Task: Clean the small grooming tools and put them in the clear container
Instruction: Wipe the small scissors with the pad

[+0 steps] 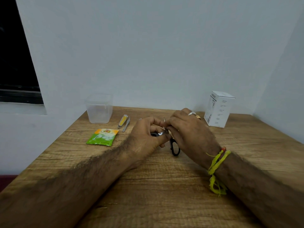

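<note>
Small black-handled scissors [174, 147] are held over the middle of the wooden table [164, 186]. My left hand [144, 137] grips them at one handle loop. My right hand [189, 129] pinches a small pale scrap against a blade; the blades are mostly hidden by my fingers, with one tip poking up between the hands. A yellow nail clipper [122, 121] and steel tweezers [126, 125] lie side by side to the left. The clear container [99, 109] stands open at the table's back left corner.
A green and orange sachet [102, 137] lies flat in front of the container. A white carton [218, 108] stands at the back right near the wall. The table's left edge drops off beside a dark window.
</note>
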